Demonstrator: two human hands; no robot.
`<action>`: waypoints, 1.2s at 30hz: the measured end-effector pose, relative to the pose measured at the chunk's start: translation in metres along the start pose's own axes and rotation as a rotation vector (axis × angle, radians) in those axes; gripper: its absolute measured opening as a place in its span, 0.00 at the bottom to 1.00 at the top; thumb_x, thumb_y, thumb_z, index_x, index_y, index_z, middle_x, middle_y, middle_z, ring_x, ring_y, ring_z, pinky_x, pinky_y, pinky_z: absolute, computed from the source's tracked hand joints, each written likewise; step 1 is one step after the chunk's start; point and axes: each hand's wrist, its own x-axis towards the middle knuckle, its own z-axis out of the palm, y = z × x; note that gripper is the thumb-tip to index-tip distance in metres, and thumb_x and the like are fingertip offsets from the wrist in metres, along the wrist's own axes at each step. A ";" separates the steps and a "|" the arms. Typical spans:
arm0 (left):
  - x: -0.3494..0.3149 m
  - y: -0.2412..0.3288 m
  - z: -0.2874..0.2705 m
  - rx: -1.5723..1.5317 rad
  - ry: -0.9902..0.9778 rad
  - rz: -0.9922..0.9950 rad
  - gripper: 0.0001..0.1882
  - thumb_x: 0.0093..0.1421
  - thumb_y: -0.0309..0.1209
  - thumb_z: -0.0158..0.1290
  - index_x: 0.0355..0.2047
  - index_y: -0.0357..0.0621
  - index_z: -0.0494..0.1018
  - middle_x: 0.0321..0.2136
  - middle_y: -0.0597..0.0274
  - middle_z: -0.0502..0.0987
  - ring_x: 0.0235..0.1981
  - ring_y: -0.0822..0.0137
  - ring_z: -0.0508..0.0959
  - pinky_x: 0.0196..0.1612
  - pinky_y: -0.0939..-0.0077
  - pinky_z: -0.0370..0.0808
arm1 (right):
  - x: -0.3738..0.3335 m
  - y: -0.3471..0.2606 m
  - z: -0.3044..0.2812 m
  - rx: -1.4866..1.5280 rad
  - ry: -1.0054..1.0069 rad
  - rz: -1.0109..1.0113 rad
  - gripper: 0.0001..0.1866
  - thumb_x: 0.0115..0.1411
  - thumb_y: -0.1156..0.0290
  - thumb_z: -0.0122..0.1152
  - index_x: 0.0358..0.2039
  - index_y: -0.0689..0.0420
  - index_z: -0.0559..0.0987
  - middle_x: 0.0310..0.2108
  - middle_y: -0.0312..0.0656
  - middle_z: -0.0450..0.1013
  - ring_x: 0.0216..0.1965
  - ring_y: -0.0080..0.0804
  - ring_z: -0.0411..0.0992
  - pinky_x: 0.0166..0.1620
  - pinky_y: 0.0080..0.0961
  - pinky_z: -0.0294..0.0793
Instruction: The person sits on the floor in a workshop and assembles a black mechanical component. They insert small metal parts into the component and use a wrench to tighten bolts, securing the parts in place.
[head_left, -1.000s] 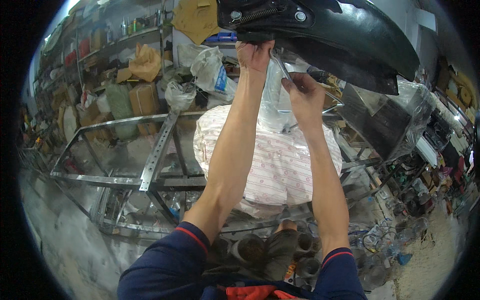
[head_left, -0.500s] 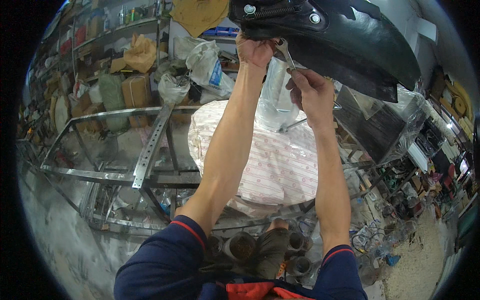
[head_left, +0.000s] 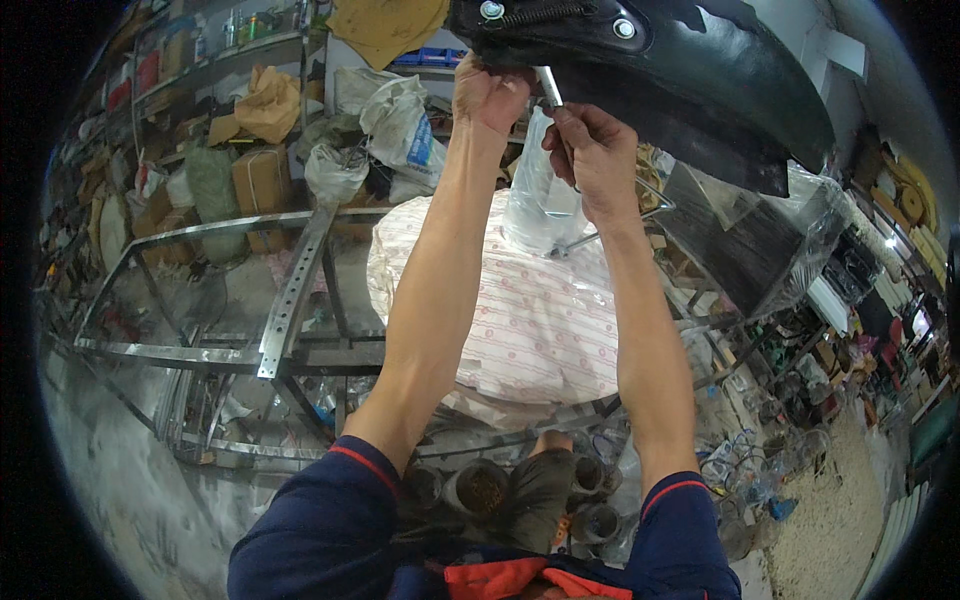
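A large black curved seat-like part (head_left: 690, 95) hangs at the top of the view. It carries a bracket with a coil spring (head_left: 545, 15) and two silvery bolts. My left hand (head_left: 490, 98) is raised against its lower edge, with curled fingers partly hidden there. Closed around a metal wrench (head_left: 549, 86) is my right hand (head_left: 596, 160); the wrench's upper end disappears beneath the black part beside my left fingers. Below both hands, a clear-plastic-wrapped column (head_left: 540, 205) rises from a round cushion-like piece (head_left: 530, 330) covered in white patterned wrapping.
A metal frame (head_left: 190, 352) with a perforated bar (head_left: 290, 300) stands at left. Shelves (head_left: 225, 65), cartons (head_left: 262, 190) and white sacks (head_left: 395, 125) fill the back. Plastic-wrapped dark panels (head_left: 735, 235) stand right; several round tubes (head_left: 478, 490) lie below.
My right hand and the wrench have shifted up and left, and the wrench's open jaw has gone out of sight under the black part. My left hand stays against that edge.
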 end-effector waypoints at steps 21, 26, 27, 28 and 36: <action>-0.053 -0.005 0.091 0.322 0.429 0.051 0.22 0.59 0.40 0.59 0.48 0.39 0.72 0.51 0.47 0.74 0.54 0.50 0.71 0.62 0.48 0.65 | 0.020 0.007 0.024 0.007 0.007 -0.150 0.09 0.68 0.70 0.60 0.39 0.62 0.82 0.22 0.35 0.75 0.17 0.14 0.64 0.18 0.14 0.58; -0.051 -0.002 0.102 0.239 0.334 -0.034 0.30 0.60 0.45 0.62 0.53 0.35 0.68 0.55 0.49 0.71 0.59 0.52 0.68 0.66 0.45 0.60 | 0.027 0.005 0.027 0.046 0.032 -0.139 0.09 0.68 0.69 0.60 0.40 0.62 0.83 0.22 0.33 0.75 0.20 0.12 0.65 0.21 0.12 0.61; -0.050 -0.001 0.104 0.272 0.358 -0.030 0.30 0.60 0.45 0.62 0.53 0.35 0.68 0.56 0.48 0.70 0.60 0.50 0.67 0.67 0.44 0.60 | 0.027 0.004 0.026 0.028 0.029 -0.132 0.10 0.68 0.69 0.60 0.41 0.62 0.83 0.22 0.32 0.75 0.20 0.12 0.66 0.22 0.11 0.61; -0.049 0.001 0.106 0.304 0.382 -0.026 0.30 0.61 0.44 0.62 0.53 0.34 0.68 0.57 0.46 0.69 0.62 0.48 0.65 0.67 0.42 0.59 | 0.028 0.003 0.026 0.003 0.041 -0.133 0.10 0.68 0.69 0.60 0.39 0.63 0.83 0.22 0.33 0.74 0.21 0.13 0.66 0.23 0.13 0.62; -0.047 -0.002 0.121 0.417 0.522 -0.008 0.26 0.63 0.41 0.62 0.52 0.35 0.68 0.56 0.44 0.68 0.62 0.47 0.65 0.66 0.39 0.59 | 0.026 -0.013 0.016 -0.225 -0.005 -0.154 0.10 0.67 0.69 0.61 0.36 0.64 0.83 0.20 0.32 0.73 0.22 0.16 0.67 0.25 0.19 0.64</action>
